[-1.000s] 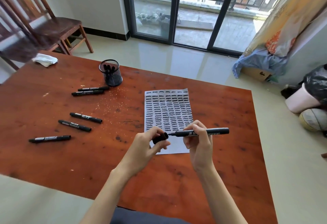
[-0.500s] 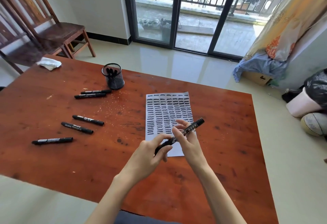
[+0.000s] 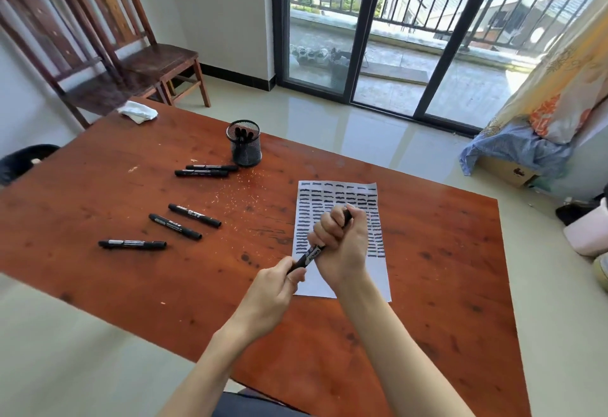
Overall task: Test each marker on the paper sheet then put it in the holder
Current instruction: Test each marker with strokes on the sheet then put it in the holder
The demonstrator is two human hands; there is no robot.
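My right hand (image 3: pixel 342 239) grips the barrel of a black marker (image 3: pixel 312 255) in a fist above the paper sheet (image 3: pixel 378 272). My left hand (image 3: pixel 276 288) pinches the marker's lower end, where its cap sits. The white sheet lies on the table (image 3: pixel 98 186) and is covered with rows of black test strokes. A black mesh holder (image 3: pixel 245 145) with some markers inside stands at the table's far side. Several loose black markers lie on the left: two (image 3: pixel 202 172) by the holder, two (image 3: pixel 194 216) in the middle, one (image 3: pixel 131 244) nearer me.
A crumpled white tissue (image 3: pixel 138 111) lies at the table's far left corner. Wooden chairs (image 3: pixel 98 54) stand behind it. Small light crumbs are scattered on the wood near the holder. The glass balcony door (image 3: pixel 378 38) is beyond the table.
The cap in my left hand has come together with the marker. My right hand turned from a fingertip hold into a fist round the barrel, and the marker tilted up toward the far side.
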